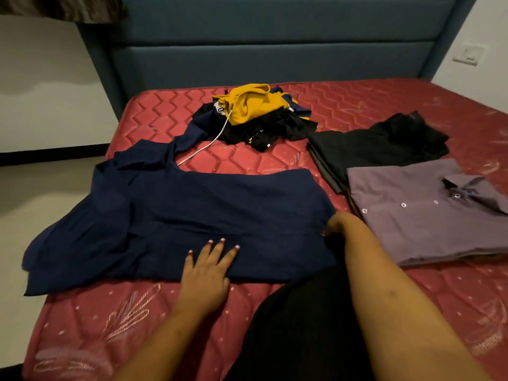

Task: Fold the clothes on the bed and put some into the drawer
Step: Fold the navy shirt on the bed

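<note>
A navy blue garment (192,215) lies spread across the red mattress (357,105), one sleeve trailing toward the far pile. My left hand (209,268) rests flat on its near edge, fingers apart. My right hand (341,224) has its fingers curled on the garment's right edge. An unfolded pile of yellow (253,103) and black clothes (275,127) with a white cord sits further back. To the right lie a folded purple button shirt (426,215) and folded black clothes (379,149).
A blue padded headboard (275,50) stands behind the mattress. White walls are on both sides, with a wall switch (468,55) at the right. The floor shows past the bed's left edge. No drawer is in view.
</note>
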`<state>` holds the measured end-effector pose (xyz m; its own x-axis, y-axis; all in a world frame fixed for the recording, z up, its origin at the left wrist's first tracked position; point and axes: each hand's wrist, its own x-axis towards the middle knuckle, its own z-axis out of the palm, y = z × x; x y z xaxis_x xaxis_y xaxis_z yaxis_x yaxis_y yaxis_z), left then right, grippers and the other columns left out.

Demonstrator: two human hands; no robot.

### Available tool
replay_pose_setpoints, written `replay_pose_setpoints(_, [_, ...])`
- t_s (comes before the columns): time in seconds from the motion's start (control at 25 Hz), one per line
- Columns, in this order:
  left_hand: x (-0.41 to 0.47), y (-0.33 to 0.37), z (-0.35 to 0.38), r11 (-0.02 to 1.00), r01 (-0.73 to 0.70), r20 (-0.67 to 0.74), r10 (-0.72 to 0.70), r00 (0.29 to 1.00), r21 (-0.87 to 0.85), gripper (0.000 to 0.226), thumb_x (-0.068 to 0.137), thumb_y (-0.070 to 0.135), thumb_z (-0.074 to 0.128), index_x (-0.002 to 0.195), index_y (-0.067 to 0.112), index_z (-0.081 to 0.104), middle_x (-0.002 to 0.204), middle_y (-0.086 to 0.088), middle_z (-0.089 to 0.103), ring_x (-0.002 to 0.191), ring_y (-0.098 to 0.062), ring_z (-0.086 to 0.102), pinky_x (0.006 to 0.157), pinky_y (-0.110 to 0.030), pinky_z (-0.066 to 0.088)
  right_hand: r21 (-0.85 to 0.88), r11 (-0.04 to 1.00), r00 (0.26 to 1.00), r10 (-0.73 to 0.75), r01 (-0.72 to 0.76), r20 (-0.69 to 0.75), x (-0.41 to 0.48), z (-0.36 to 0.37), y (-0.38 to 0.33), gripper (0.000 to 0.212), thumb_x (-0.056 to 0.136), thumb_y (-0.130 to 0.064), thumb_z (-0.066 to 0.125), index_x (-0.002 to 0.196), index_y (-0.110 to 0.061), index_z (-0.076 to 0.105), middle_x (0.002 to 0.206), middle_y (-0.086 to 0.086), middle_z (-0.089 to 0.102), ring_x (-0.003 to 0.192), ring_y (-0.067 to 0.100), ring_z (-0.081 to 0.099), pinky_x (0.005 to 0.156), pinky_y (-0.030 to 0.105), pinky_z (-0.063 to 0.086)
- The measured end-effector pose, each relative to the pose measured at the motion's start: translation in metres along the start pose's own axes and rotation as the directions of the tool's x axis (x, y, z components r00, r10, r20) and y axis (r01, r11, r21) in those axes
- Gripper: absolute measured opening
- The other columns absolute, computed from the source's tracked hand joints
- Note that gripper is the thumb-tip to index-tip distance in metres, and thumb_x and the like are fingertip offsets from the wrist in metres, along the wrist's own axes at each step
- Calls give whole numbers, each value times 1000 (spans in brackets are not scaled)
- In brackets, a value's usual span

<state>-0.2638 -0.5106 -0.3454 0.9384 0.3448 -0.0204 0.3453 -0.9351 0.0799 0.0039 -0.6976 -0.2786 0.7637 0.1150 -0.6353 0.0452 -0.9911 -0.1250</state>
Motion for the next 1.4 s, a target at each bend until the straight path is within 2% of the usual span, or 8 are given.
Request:
replay_pose_setpoints(0.16, [18,31,7,1000,-22,58,23,998,-18,78,61,32,60,138,34,49,137,-5,56,124,-30,55,92,-60,44,244,969,850,110,23,-515,7,-13,-12,40,93,-12,51,133,-11,53,140,13,49,127,35,48,106,45,36])
replay_pose_setpoints(0.36, [11,21,3,998,-59,144,63,988,-31,62,80,50,33,140,38,44,142,-3,52,127,-28,52,96,-56,43,41,996,843,93,-85,-530,-4,-1,-15,62,94,-19,45,150,-29,22,152,10,26,139,33,24,112,52,16])
replay_pose_setpoints(0.48, [-4,-24,-26,990,-136,199,142,970,-45,66,87,58,31,150,41,20,160,6,17,147,-17,18,116,-45,19,-217,976,770,-157,25,-619,-29,18,-60,70,95,-18,44,153,-29,5,160,6,8,145,32,8,113,59,6])
replay_pose_setpoints(0.64, [-60,-128,-72,950,246,66,-238,969,-192,56,84,45,56,138,35,46,145,6,46,130,-17,45,102,-30,40,-495,683,619,-718,537,-319,-91,89,-146,70,92,-28,51,152,-30,15,161,-2,6,146,24,9,114,57,12])
replay_pose_setpoints(0.8, [-105,-215,-79,557,639,98,-708,699,-530,75,65,32,82,130,13,51,124,-16,57,109,-35,59,89,-38,49,-492,381,448,-894,782,19,-152,184,-193,78,92,-48,50,154,-29,6,162,-8,0,148,15,5,115,53,7])
replay_pose_setpoints(1.12, [-63,-241,-65,222,632,303,-731,612,-742,39,76,15,79,100,12,49,105,-14,60,89,-31,62,77,-41,56,-404,237,323,-933,883,158,-174,226,-263,85,93,-41,54,153,-32,-6,161,-12,-4,148,11,-5,118,49,-1])
replay_pose_setpoints(1.28, [-60,-267,-85,376,625,117,-789,603,-685,13,86,16,66,80,11,55,97,-18,67,88,-34,65,78,-35,53,-387,162,185,-983,908,21,-156,222,-274,90,90,-50,52,151,-35,-12,161,-13,4,148,10,7,119,42,9])
replay_pose_setpoints(1.4, [-69,-268,-90,480,664,42,-792,609,-574,8,92,15,58,94,8,56,102,-18,64,90,-33,62,72,-32,46,-473,131,129,-991,871,-37,-135,237,-262,74,92,-60,36,153,-37,0,160,-13,9,147,9,9,120,46,10])
